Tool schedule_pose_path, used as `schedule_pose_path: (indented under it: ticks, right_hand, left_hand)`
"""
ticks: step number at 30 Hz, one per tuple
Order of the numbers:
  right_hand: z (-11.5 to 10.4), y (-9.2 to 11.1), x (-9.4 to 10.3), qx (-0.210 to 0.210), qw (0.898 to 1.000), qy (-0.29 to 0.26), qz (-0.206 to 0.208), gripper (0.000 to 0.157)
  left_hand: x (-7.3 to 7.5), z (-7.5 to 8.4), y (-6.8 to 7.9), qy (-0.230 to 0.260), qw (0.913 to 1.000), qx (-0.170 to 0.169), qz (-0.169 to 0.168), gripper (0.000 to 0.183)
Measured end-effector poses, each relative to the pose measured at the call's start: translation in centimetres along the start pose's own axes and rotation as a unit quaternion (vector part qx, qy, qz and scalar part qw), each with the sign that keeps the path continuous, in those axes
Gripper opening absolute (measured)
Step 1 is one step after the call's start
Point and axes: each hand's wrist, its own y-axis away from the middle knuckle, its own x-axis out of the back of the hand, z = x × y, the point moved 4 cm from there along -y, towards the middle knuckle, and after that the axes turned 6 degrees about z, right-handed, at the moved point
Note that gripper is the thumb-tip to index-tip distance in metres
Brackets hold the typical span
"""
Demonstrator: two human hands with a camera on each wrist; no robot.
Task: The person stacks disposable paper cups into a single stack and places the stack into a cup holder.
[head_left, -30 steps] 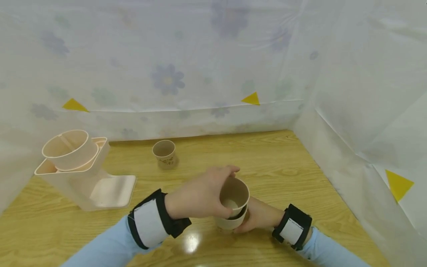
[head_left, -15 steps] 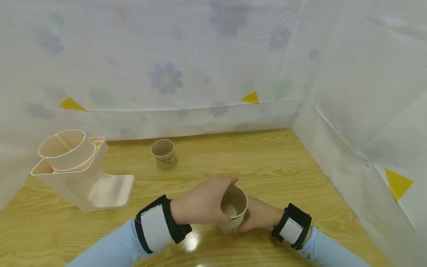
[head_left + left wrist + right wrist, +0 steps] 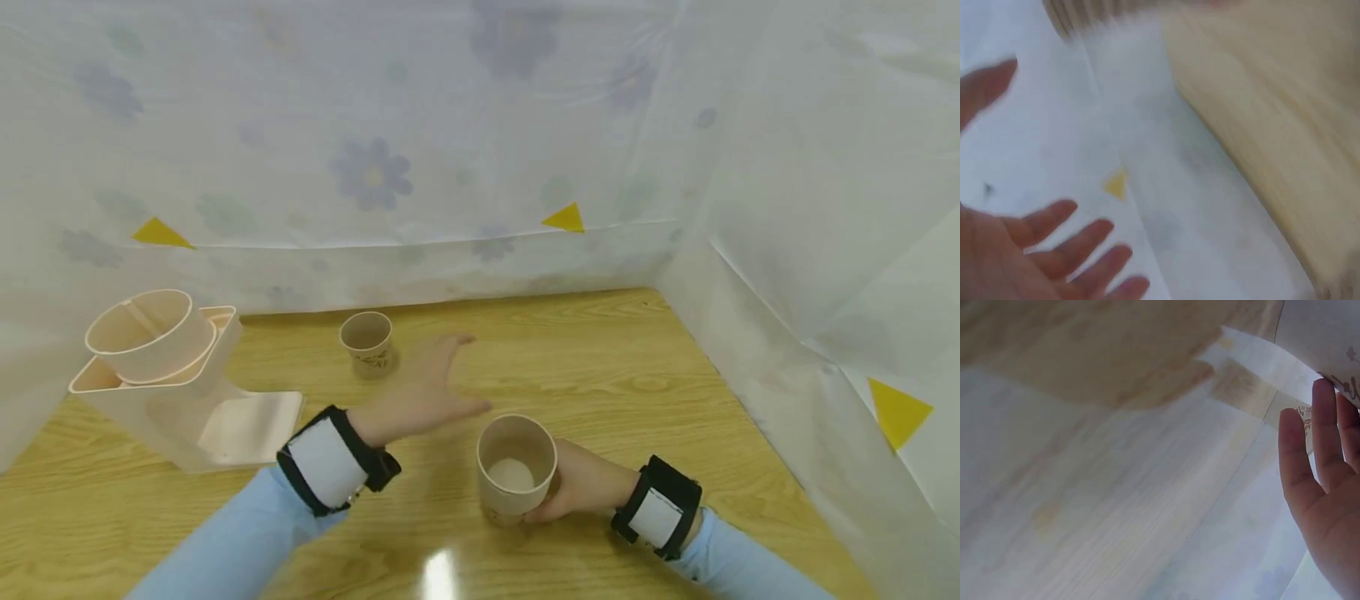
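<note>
Two nested paper cups (image 3: 517, 467) stand upright on the wooden table, the upper one sunk deep into the lower. My right hand (image 3: 585, 482) holds this stack from its right side, and in the right wrist view its fingers (image 3: 1325, 425) lie along the printed wall of a cup (image 3: 1349, 353). To the left of the stack, my left hand (image 3: 420, 392) is in the air with thumb and fingers spread, holding nothing. A single printed paper cup (image 3: 369, 346) stands farther back, just beyond that hand. The left wrist view is blurred around the open left hand (image 3: 1041, 256).
A pale plastic stand (image 3: 172, 417) with a flat foot occupies the table's left side, and a round cup-shaped container (image 3: 146, 337) sits tilted in its top. White sheeting (image 3: 465, 125) with yellow triangles walls in the back and sides of the table (image 3: 637, 400).
The upper cup has gone down into the lower one. My left hand has let go of it and moved left and back, while my right hand has stayed on the stack.
</note>
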Motion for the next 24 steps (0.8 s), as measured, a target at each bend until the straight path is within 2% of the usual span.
schedule_pose_path:
  ticks: [2,5,9,13,17,20,24]
  right_hand:
    - [0.1,0.0,0.1,-0.004,1.000,0.005,0.005,0.081]
    - [0.2,0.0,0.0,-0.004,1.000,0.002,0.005,0.082]
    - [0.3,0.0,0.0,0.005,1.000,0.011,0.002,0.081]
    - [0.1,0.0,0.0,0.011,1.000,0.024,0.002,0.079]
    - [0.0,-0.1,0.0,0.009,1.000,0.021,0.004,0.080]
    - [-0.2,-0.1,0.0,0.010,1.000,0.020,0.006,0.080]
    - [-0.3,0.0,0.0,0.011,1.000,0.021,0.005,0.080]
  left_hand:
    - [1.0,-2.5,-1.4,-0.030,0.9971,0.054,0.044,0.085]
    - [1.9,-6.2,-2.9,-0.074,0.9878,0.115,0.076,0.086]
    - [1.9,-10.4,-4.2,-0.097,0.9778,0.170,0.076,0.094]
    - [1.8,-13.6,-5.2,-0.115,0.9680,0.213,0.067,0.100]
    - [1.8,-15.2,-5.9,-0.106,0.9623,0.245,0.054,0.099]
    - [1.9,-15.6,-6.0,-0.088,0.9608,0.257,0.054,0.093]
    - [2.0,-15.4,-5.9,-0.065,0.9604,0.259,0.077,0.088]
